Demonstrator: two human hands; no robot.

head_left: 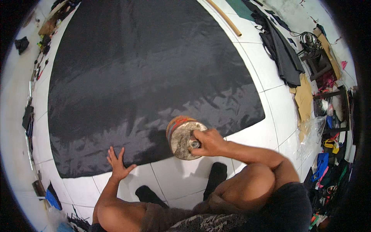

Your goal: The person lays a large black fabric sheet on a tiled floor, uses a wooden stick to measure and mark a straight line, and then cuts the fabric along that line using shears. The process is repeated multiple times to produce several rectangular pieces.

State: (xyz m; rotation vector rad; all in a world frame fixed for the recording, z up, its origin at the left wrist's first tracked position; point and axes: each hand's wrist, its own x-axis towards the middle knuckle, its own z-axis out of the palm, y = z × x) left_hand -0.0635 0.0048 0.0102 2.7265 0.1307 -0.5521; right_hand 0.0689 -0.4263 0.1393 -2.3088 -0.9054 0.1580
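A large sheet of black cloth [150,73] lies spread over the white tiled floor [174,174], with faint wrinkles along its near part. My left hand [120,165] rests at the cloth's near edge, fingers spread. In my right hand [210,143] is the small knob on top of a round, drum-shaped weight [181,141]. The weight has a worn grey top and a reddish-orange side. It is over the cloth's near edge, slightly tilted; whether it touches the cloth I cannot tell.
A brown tube [226,19] lies beyond the cloth's right side. Farther right are dark fabric pieces [282,58], tan cardboard [304,101], a fan [310,40] and a heap of coloured scraps [328,166]. My feet in dark socks [216,176] stand just before the cloth. Small items line the left wall.
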